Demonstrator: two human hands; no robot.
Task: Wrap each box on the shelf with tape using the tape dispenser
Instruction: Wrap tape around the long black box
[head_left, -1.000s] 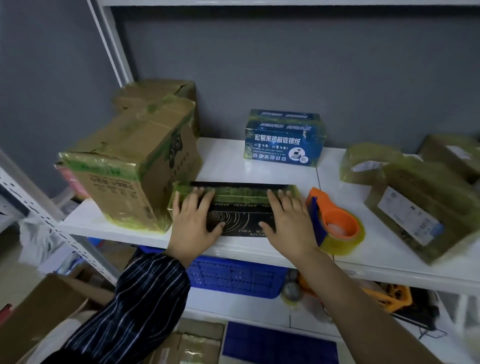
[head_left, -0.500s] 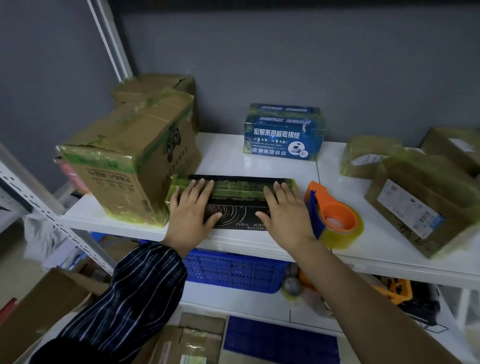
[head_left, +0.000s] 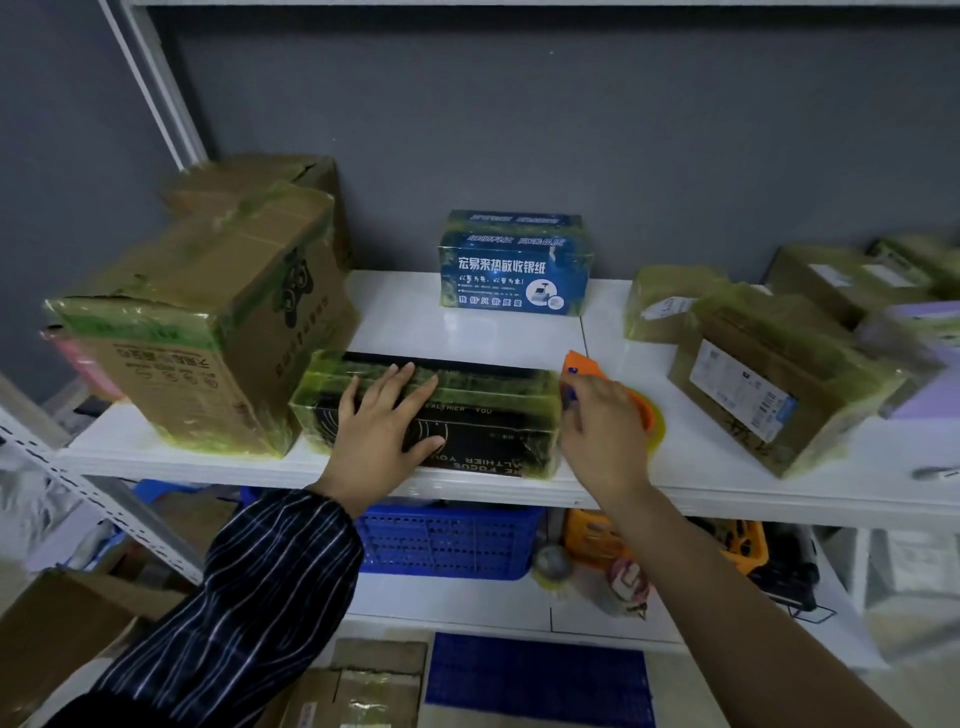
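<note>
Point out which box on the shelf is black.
The flat black box at the front edge of the shelf, under the left hand; the others are mostly brown cardboard, one blue.

Mostly hidden under right hand: dispenser; unclear whether gripped or only touched. Blurred and cut off at right edge: purple box. Nearly hidden behind big carton: pink item. Too small to read: label.

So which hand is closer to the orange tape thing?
Right. The right hand is over the orange tape dispenser; the left hand lies flat on the black box beside it.
</note>
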